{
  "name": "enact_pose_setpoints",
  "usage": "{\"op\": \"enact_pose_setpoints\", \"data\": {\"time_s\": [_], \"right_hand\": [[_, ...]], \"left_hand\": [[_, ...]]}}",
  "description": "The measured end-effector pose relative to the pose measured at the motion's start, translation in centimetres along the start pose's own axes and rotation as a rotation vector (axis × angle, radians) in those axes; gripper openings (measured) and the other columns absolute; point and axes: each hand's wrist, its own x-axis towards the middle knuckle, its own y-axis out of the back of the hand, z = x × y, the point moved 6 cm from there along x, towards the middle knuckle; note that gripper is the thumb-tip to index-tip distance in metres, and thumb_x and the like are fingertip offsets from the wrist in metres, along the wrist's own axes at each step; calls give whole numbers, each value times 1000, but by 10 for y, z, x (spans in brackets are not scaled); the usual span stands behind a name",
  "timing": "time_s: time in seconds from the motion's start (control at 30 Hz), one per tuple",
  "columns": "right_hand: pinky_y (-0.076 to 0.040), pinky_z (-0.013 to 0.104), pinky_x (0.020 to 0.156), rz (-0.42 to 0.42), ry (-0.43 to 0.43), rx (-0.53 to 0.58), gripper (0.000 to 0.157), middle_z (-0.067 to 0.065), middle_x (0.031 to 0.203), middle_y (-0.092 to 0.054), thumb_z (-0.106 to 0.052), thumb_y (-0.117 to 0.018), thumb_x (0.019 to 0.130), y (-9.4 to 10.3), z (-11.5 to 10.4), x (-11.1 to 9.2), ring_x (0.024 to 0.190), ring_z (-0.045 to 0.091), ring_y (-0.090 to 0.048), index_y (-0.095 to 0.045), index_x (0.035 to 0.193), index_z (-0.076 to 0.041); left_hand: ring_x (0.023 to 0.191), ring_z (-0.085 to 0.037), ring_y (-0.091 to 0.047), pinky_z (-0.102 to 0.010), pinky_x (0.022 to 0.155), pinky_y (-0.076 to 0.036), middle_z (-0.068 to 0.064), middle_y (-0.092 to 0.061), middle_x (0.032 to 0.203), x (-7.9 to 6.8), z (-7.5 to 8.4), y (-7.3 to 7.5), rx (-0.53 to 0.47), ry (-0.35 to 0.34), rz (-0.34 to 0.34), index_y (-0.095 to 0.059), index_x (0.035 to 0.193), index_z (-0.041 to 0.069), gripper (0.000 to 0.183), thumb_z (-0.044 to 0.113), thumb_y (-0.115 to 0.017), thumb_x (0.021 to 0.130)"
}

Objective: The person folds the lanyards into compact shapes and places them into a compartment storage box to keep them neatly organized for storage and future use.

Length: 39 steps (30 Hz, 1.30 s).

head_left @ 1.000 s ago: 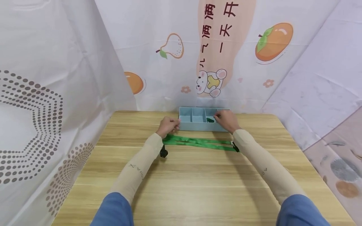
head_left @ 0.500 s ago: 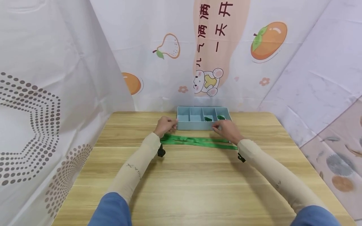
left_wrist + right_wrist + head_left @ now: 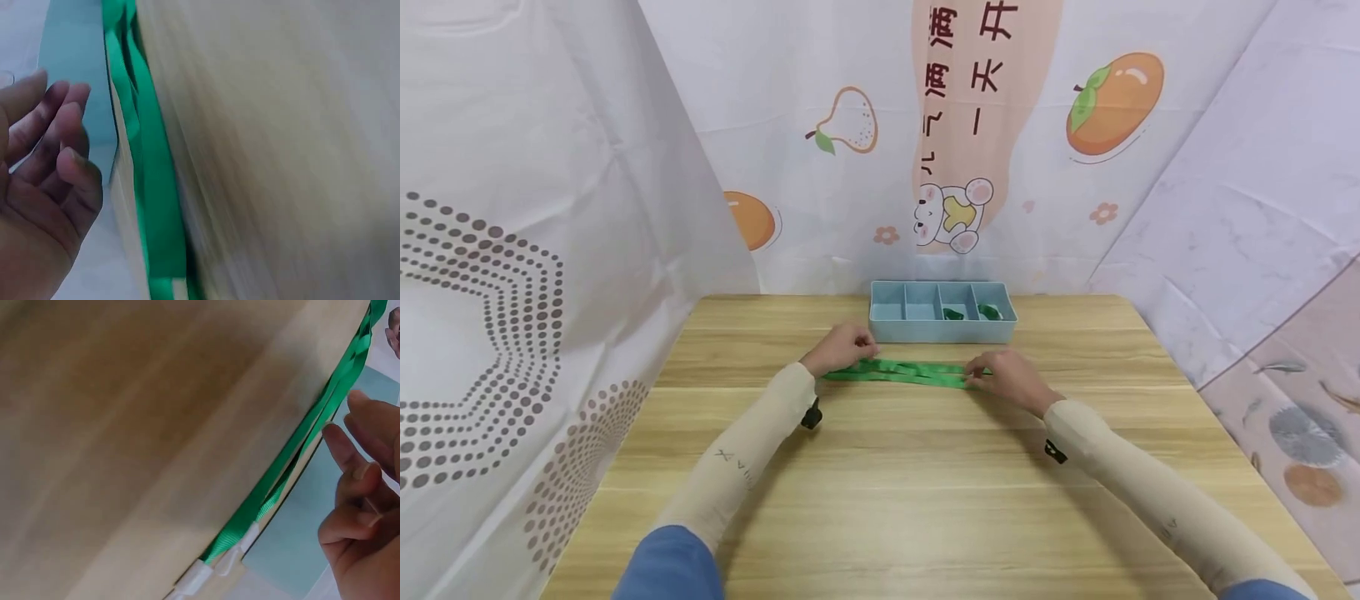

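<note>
A green lanyard (image 3: 917,373) lies stretched sideways on the table, its flat straps running side by side. White plastic fittings (image 3: 195,578) show at one end in the right wrist view. My left hand (image 3: 842,348) hovers by the lanyard's left part, its fingers loosely bent with nothing between them in the left wrist view. At the other end, my right hand (image 3: 1009,379) overlaps the straps in the head view. Its thumb and fingertips are apart, close to the lanyard, and its other fingers curl loosely in the right wrist view.
Just behind the lanyard stands a light blue divided box (image 3: 940,332). Its two right compartments hold small dark green bundles (image 3: 953,314). A printed cloth (image 3: 820,217) hangs along the table's back edge. The wooden table (image 3: 895,483) extends toward the person.
My right hand has come out of the box's right side, down and toward me to the lanyard. My left hand has left the box's left end and lowered toward the straps.
</note>
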Motion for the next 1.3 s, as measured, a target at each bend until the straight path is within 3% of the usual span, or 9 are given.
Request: {"op": "enact_pose_setpoints", "data": {"time_s": [0.13, 0.3, 0.53, 0.7, 0.9, 1.1, 1.3], "right_hand": [[-55, 45, 81, -27, -22, 19, 19, -7, 90, -74, -22, -84, 88, -2, -2, -10, 88, 18, -69, -79, 106, -15], [-55, 41, 77, -39, -27, 16, 22, -6, 89, -73, -20, -84, 88, -3, -1, -16, 83, 14, -68, -78, 108, -13], [-55, 38, 74, -61, -58, 9, 28, -3, 89, -73, -22, -84, 89, -6, 4, -22, 79, 10, -65, -76, 114, -11], [-54, 36, 70, -81, -84, 31, 26, -4, 85, -70, -21, -82, 91, -7, 6, -25, 74, 9, -61, -76, 113, -10], [-53, 35, 70, -98, -87, 58, 5, -8, 80, -67, -15, -80, 92, -8, 6, -23, 73, 8, -61, -75, 94, -15], [-51, 34, 70, -106, -92, 46, 12, -8, 80, -63, -10, -77, 90, -9, 5, -21, 74, 11, -55, -72, 82, -18], [-51, 33, 69, -97, -94, 28, 11, -9, 81, -62, -11, -75, 90, -9, 3, -21, 74, 10, -55, -69, 85, -18]], "left_hand": [[70, -13, -61, -32, 68, -52, 1, -71, 88, -11, 7, -4, 165, -89, -48, -75, 96, 12, 14, 23, -68, 102], [83, -7, -62, -31, 78, -53, 11, -68, 90, -26, 12, -7, 407, -135, -80, -71, 91, 22, 9, 26, -74, 99], [74, -8, -57, -30, 71, -53, 7, -68, 89, -40, 10, -11, 595, -149, -114, -72, 102, 15, 14, 29, -74, 98], [75, -8, -58, -33, 72, -54, 5, -71, 94, -42, 3, -11, 637, -120, -102, -71, 106, 13, 18, 29, -75, 98], [77, -9, -57, -33, 72, -53, 5, -68, 92, -43, -1, -8, 632, -94, -79, -72, 95, 16, 10, 24, -76, 97], [80, -13, -51, -32, 69, -48, 3, -54, 93, -47, -5, -9, 600, -36, -93, -66, 88, 20, 13, 23, -73, 99], [94, -15, -63, -36, 80, -54, 1, -66, 105, -50, -9, -10, 567, -26, -93, -65, 108, 13, 11, 17, -71, 100]]}}
